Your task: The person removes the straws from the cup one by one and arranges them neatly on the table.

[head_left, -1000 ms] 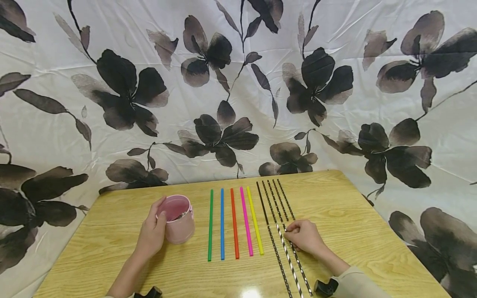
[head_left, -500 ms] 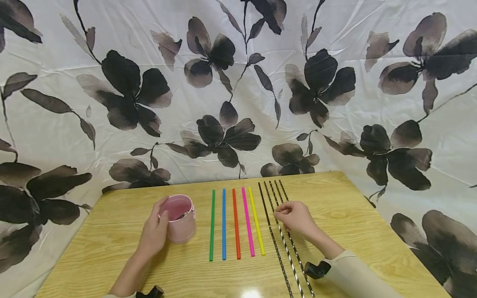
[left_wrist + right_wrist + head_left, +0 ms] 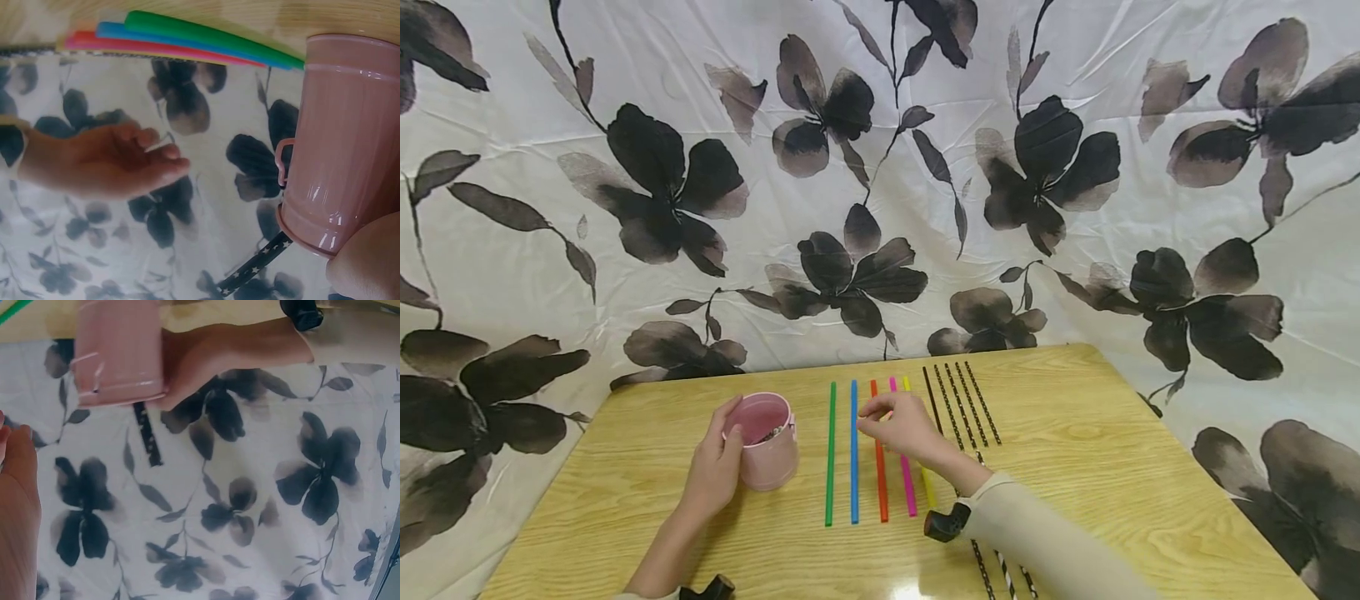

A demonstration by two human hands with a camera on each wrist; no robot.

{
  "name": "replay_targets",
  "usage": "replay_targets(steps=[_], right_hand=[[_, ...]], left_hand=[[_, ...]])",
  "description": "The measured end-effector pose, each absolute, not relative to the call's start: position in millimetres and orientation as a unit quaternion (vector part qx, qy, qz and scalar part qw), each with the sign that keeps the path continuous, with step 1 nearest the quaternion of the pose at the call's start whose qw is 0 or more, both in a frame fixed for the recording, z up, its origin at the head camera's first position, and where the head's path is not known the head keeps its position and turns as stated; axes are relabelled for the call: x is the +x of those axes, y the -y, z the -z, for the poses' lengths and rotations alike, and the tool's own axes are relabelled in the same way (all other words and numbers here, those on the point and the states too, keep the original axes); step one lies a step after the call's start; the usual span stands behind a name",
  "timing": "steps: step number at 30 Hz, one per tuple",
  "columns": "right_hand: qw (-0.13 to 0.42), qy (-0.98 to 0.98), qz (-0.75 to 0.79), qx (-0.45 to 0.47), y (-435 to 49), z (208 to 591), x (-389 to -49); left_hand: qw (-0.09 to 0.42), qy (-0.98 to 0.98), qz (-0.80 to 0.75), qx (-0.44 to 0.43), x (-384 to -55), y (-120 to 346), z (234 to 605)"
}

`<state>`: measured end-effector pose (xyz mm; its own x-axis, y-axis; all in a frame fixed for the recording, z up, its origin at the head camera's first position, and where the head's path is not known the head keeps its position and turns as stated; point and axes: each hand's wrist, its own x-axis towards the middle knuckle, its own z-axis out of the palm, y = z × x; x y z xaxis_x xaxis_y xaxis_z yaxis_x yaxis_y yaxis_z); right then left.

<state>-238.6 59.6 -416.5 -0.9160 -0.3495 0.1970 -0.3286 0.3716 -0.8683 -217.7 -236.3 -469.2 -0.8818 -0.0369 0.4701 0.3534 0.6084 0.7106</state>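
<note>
My left hand grips a small pink bucket by its left side, with the thumb at the near side of the rim. Short patterned ends show inside it. In the left wrist view a black strip with white stars sticks out past the rim of the bucket. Above the red straw and pink straw hovers my right hand, fingers loosely curled; no object shows in it, also in the left wrist view, where the hand is side-on.
A green straw and a blue straw lie left of the red one. The yellow straw is partly covered by my right arm. Several black patterned straws lie farther right on the wooden table. Floral cloth hangs behind.
My right hand has left the near black-and-white straws and moved left, across the black straws, to above the red and pink straws. My left hand still holds the bucket in place.
</note>
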Motion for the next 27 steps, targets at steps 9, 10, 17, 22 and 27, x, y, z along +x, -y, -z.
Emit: replay_targets(steps=[9, 10, 17, 22, 27], right_hand=[[0.005, -0.810, 0.532, -0.247, -9, 422, -238], [0.002, -0.807, 0.535, -0.249, -4, 422, -238], [-0.008, -0.784, 0.557, -0.276, 24, 418, -237], [-0.023, -0.779, 0.548, -0.303, 34, 419, -235], [-0.034, -0.782, 0.540, -0.309, 40, 419, -233]], left_hand=[[0.226, 0.867, 0.435, -0.089, -218, 235, 468], [0.226, 0.867, 0.435, -0.088, -217, 235, 469], [0.222, 0.868, 0.435, -0.088, -216, 236, 469], [0.216, 0.870, 0.434, -0.090, -216, 237, 468], [0.215, 0.869, 0.436, -0.092, -216, 238, 468]])
